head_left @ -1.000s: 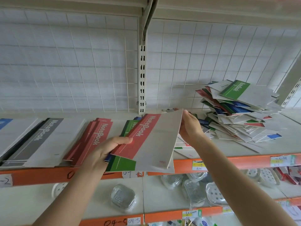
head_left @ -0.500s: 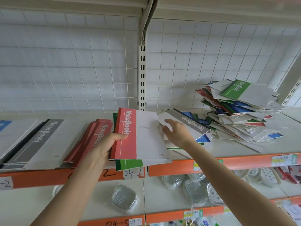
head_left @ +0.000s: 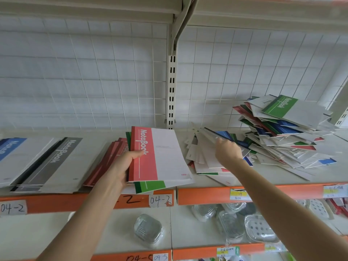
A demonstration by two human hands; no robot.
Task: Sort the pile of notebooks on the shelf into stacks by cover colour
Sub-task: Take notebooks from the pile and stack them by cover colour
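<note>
The shelf (head_left: pixel 207 194) carries, at its right end, the unsorted pile of notebooks (head_left: pixel 286 132), a leaning heap of red, green and blue covers that fans out towards the middle. At the left lie the sorted stacks: a blue stack (head_left: pixel 11 149), a grey stack (head_left: pixel 56 162) and a red stack (head_left: pixel 107 159), all with their spines running front to back. Just right of the red stack, the left hand (head_left: pixel 122 166) grips a red notebook (head_left: pixel 160 155), thumb on its red band and fingers beneath, with green notebooks (head_left: pixel 150 186) under it. Its long axis points away from the person, spine to the left, and its near end overhangs the shelf front. The right hand (head_left: pixel 227 151) reaches into the fanned notebooks, fingertips at a blue-banded notebook (head_left: pixel 222 133); whether they grasp it cannot be told. Clear plastic trays (head_left: pixel 147 230) sit on the lower shelf.
</note>
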